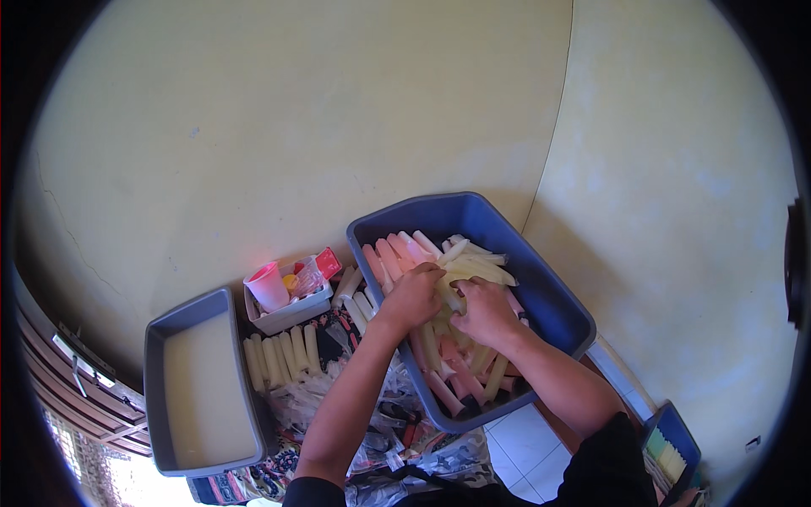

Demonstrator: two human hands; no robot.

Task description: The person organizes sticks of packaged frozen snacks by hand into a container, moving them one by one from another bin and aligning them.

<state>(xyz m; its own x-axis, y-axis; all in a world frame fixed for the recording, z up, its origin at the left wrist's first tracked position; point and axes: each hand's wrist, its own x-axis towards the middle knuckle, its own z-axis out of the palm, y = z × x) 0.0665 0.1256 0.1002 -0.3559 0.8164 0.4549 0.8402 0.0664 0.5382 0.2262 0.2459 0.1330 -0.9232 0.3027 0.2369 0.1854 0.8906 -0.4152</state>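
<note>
Both my hands are inside a dark blue-grey plastic tub (541, 283) holding many filled plastic tubes, some pink and some pale yellow. My left hand (412, 296) is curled with its fingertips at a cluster of pale yellow filled tubes (477, 269). Beside it, my right hand (486, 311) bends its thumb and fingers round the near end of the same cluster. Pink filled tubes (456, 372) lie beneath and nearer to me, and others rest along the tub's far left side. My hands partly hide the tubes between them.
To the left stands a grey tub (152, 380) of cream-coloured liquid (211, 389). A white box (291, 317) with a pink cup (268, 286) sits behind a row of filled tubes (283, 355). Clear plastic bags (312, 401) lie near my left forearm. Walls rise behind and right.
</note>
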